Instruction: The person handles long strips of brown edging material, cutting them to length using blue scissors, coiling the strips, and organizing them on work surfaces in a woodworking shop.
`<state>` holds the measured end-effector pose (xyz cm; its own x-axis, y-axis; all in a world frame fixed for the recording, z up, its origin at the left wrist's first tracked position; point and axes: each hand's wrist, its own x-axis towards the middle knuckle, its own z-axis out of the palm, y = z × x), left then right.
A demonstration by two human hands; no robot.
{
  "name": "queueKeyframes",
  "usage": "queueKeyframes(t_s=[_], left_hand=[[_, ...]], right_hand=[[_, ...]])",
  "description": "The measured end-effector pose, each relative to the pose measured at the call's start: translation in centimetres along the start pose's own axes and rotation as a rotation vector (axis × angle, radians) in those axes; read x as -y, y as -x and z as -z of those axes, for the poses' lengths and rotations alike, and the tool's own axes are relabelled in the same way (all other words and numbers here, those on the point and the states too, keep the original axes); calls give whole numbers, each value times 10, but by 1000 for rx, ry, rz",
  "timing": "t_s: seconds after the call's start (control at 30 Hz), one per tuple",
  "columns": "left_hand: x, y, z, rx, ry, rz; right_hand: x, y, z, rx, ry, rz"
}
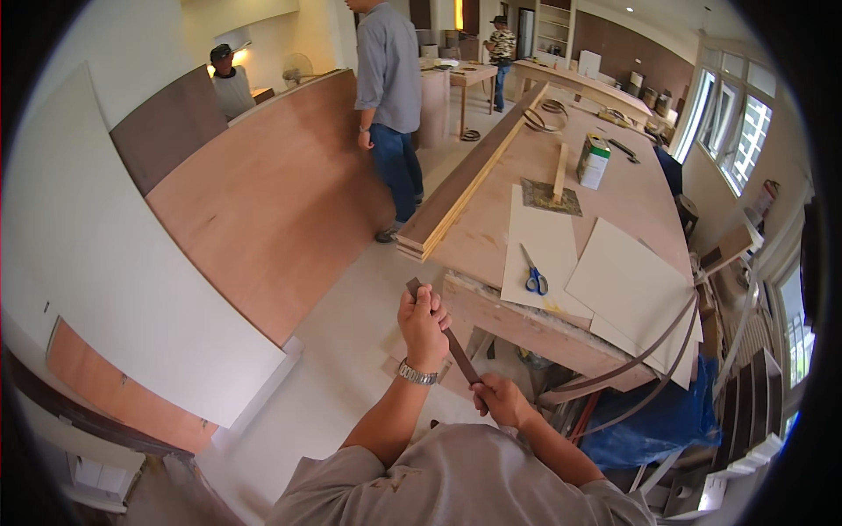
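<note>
Together, left grip (423, 330) and right grip (498, 401) hold a brown strip (460, 355).

Bright daylight is entering through white-framed glass windows (744, 110) on the right; warm yellow light is washing the cream back wall (322, 44); small round white ceiling lamp (630, 10) is glowing. Soft shadow is darkening the curved reddish-brown plywood panel (254, 202). Fisheye is bending straight edges, black vignette is eating corners, background is softening.

Here's a person in a blue-grey shirt (388, 79) standing beside a big plywood panel (254, 202) | behind it, a capped person (231, 92), a fan (298, 67) close by | bright windows (752, 140) at right | blue plastic sheeting (660, 419) lower down
</note>
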<state>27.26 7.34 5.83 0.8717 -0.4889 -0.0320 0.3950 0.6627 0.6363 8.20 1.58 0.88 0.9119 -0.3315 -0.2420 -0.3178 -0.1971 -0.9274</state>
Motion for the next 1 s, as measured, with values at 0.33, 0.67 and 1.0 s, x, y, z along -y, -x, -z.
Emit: queueKeyframes(t_s=[0.33, 0.67, 1.0], left_hand=[[9, 11, -20, -5, 20, 90], [18, -4, -35, -91, 37, 82], [17, 1, -51, -96, -8, 29]], right_hand=[[-23, -6, 30, -12, -143, -17], [-10, -1, 54, -50, -2, 112], [-15, 4, 57, -67, -52, 130]])
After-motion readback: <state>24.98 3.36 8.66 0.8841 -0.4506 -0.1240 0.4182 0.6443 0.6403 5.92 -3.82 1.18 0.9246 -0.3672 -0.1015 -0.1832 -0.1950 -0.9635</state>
